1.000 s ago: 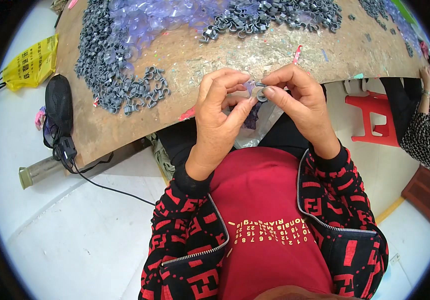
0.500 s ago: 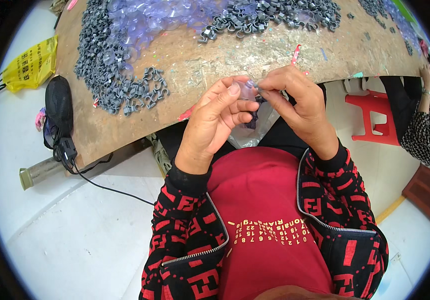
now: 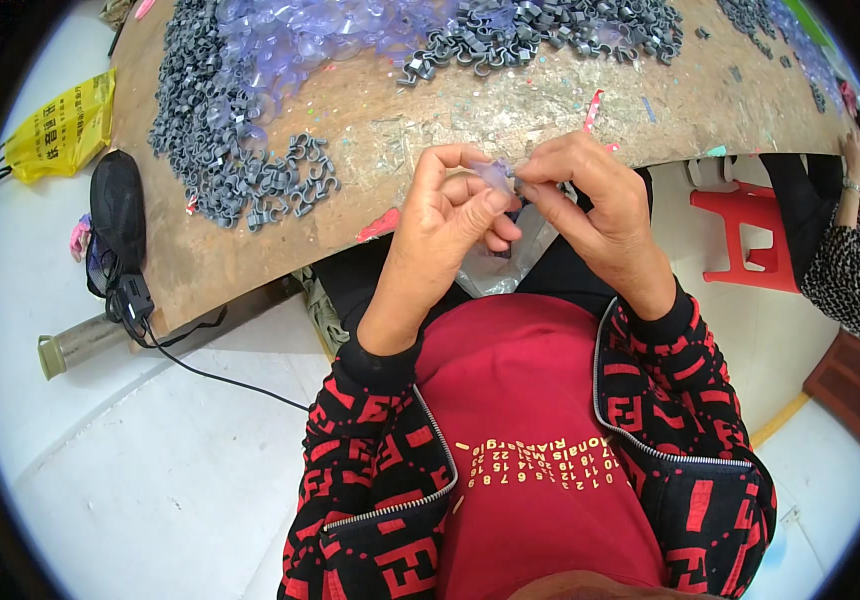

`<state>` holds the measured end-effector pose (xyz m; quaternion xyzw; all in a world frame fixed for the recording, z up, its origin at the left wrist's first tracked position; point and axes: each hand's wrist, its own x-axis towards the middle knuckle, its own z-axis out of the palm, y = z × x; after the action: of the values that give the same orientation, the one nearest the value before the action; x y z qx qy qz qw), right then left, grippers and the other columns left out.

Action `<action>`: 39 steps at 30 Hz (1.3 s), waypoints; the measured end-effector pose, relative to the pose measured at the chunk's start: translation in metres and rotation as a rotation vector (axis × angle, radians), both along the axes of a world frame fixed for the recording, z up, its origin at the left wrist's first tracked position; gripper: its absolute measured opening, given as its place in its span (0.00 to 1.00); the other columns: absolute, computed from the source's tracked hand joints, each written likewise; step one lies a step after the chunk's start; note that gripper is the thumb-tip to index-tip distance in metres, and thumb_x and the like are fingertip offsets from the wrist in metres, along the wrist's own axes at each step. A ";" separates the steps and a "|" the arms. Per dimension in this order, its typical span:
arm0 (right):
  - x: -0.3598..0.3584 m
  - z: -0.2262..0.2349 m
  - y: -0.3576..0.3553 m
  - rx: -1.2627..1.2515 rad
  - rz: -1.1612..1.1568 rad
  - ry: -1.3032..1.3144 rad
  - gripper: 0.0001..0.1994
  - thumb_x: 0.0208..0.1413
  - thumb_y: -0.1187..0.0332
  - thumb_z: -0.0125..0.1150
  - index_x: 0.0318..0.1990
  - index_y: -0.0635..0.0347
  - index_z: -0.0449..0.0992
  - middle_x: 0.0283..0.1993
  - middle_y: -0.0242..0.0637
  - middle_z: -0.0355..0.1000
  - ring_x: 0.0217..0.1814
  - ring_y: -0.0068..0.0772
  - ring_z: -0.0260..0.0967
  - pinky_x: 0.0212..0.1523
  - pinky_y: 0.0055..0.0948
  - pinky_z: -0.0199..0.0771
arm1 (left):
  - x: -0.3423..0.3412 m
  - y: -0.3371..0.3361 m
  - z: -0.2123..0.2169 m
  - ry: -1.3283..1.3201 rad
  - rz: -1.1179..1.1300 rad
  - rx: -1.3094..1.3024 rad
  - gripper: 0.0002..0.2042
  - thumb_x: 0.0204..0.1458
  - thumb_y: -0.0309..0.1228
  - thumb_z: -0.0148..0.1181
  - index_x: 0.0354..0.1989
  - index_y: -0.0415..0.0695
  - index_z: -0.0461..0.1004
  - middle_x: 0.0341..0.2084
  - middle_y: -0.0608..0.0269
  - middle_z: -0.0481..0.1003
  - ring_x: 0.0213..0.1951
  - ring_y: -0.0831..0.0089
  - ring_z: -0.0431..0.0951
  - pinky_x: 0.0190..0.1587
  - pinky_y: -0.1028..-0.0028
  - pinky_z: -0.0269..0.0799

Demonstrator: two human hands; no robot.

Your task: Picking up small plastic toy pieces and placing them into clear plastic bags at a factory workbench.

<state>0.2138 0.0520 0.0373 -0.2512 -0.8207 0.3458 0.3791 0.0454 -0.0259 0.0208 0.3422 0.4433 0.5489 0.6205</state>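
Note:
Both my hands are together over the near edge of the table. My left hand point(image 3: 440, 215) pinches a clear purplish suction cup point(image 3: 492, 174) between thumb and fingers. Close against the cup, my right hand point(image 3: 595, 190) has thumb and forefinger pinched on a small grey plastic clip point(image 3: 518, 185), mostly covered by the fingertips. Below them a clear plastic bag point(image 3: 512, 265) lies over my lap. Beyond, grey clips point(image 3: 190, 110) are heaped at the left, purplish suction cups point(image 3: 300, 40) in the middle, and more grey clips point(image 3: 550, 35) at the back.
A worn wooden table point(image 3: 380, 130) carries the heaps and small coloured scraps. At the left are a yellow bag point(image 3: 62, 128) and a black pouch point(image 3: 118, 205) with a cable. A red stool point(image 3: 735, 225) and another person's hand point(image 3: 855, 158) are at the right.
My left hand has turned, its thumb moving right and down over the suction cup, which is now tilted differently. My right hand has barely moved and keeps its pinch.

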 end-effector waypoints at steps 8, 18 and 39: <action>0.002 0.002 0.001 -0.052 0.038 0.070 0.07 0.46 0.80 0.61 0.35 0.63 0.76 0.30 0.36 0.71 0.33 0.31 0.71 0.34 0.25 0.70 | -0.001 0.000 -0.003 0.099 0.011 0.121 0.09 0.58 0.29 0.56 0.44 0.38 0.69 0.33 0.59 0.75 0.31 0.77 0.77 0.33 0.79 0.73; 0.013 0.011 -0.003 -0.440 0.112 0.089 0.06 0.53 0.80 0.58 0.39 0.65 0.71 0.41 0.36 0.69 0.45 0.26 0.66 0.48 0.24 0.64 | -0.008 -0.001 -0.009 -0.332 -0.051 -0.010 0.11 0.61 0.33 0.52 0.44 0.39 0.71 0.27 0.61 0.75 0.25 0.78 0.75 0.28 0.80 0.72; 0.002 0.017 0.000 -0.277 0.075 -0.013 0.05 0.47 0.80 0.59 0.32 0.65 0.72 0.31 0.36 0.72 0.35 0.28 0.70 0.39 0.25 0.68 | -0.001 -0.004 0.006 0.408 0.058 0.167 0.06 0.59 0.28 0.52 0.41 0.40 0.73 0.25 0.65 0.74 0.26 0.83 0.73 0.28 0.82 0.70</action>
<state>0.2157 0.0522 0.0540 -0.2725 -0.7764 0.4681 0.3222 0.0442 -0.0304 0.0266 0.4835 0.5225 0.5208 0.4711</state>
